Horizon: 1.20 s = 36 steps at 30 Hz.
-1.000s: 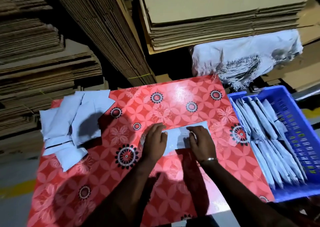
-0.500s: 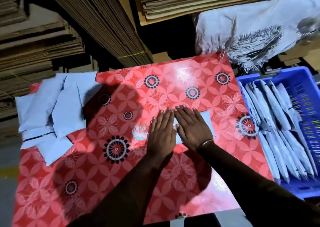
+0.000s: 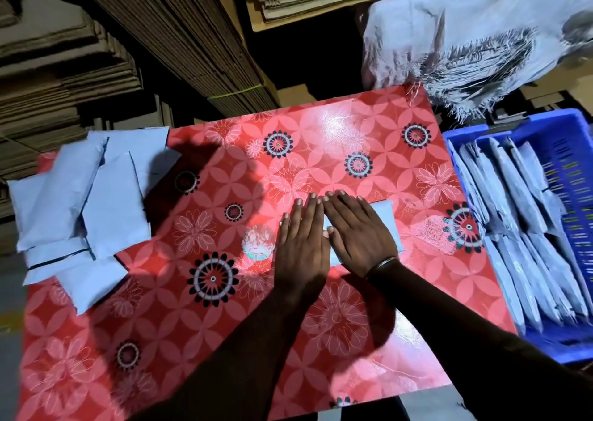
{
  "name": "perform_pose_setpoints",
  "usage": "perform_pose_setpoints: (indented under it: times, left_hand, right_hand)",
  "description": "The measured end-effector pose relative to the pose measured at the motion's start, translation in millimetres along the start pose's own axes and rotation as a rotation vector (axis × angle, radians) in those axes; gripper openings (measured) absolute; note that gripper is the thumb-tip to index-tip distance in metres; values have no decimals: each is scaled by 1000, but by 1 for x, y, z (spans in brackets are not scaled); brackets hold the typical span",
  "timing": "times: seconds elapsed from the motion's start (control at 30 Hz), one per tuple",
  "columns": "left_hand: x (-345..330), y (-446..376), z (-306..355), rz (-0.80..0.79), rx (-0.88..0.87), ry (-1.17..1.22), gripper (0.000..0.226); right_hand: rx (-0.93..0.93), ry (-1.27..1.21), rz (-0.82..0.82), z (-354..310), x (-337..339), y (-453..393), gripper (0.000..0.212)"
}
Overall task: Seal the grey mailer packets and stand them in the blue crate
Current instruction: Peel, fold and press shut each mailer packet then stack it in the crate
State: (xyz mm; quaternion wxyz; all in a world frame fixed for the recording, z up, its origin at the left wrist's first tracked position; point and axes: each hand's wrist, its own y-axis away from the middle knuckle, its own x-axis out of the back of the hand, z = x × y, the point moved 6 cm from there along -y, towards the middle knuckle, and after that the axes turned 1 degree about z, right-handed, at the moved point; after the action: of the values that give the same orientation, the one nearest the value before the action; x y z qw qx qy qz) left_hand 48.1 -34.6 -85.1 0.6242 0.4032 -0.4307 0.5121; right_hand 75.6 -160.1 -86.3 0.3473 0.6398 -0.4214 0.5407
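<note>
One grey mailer packet (image 3: 382,209) lies flat on the red flowered table (image 3: 321,138), mostly covered by my hands. My left hand (image 3: 300,244) and my right hand (image 3: 357,231) press down on it side by side with straight fingers. A loose pile of grey packets (image 3: 83,202) lies at the table's left edge. The blue crate (image 3: 574,150) stands at the right of the table with several grey packets (image 3: 519,228) standing on edge inside it.
Stacks of flat cardboard (image 3: 179,35) rise behind and to the left of the table. A white woven sack (image 3: 475,35) lies behind the crate. A small pale round thing (image 3: 258,244) sits on the table just left of my left hand.
My hands went from curled fingers working the packet's edge to lying flat on it. Since half a second ago they have hardly moved.
</note>
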Motion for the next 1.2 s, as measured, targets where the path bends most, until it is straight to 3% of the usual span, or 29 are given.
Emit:
perform_pose_setpoints:
  times: [0.63,0.93,1.2]
  left_hand:
    - [-3,0,-6,-75,72,-57,61]
    - [-4,12,-19,-3,198,71,72]
    - [1,14,-14,12,201,75,71]
  right_hand:
    - [-9,-44,-85,10,10,7,59]
    - [-109,-174,-75,47,10,29,69]
    - [-101,-248,-91,51,2,24,73]
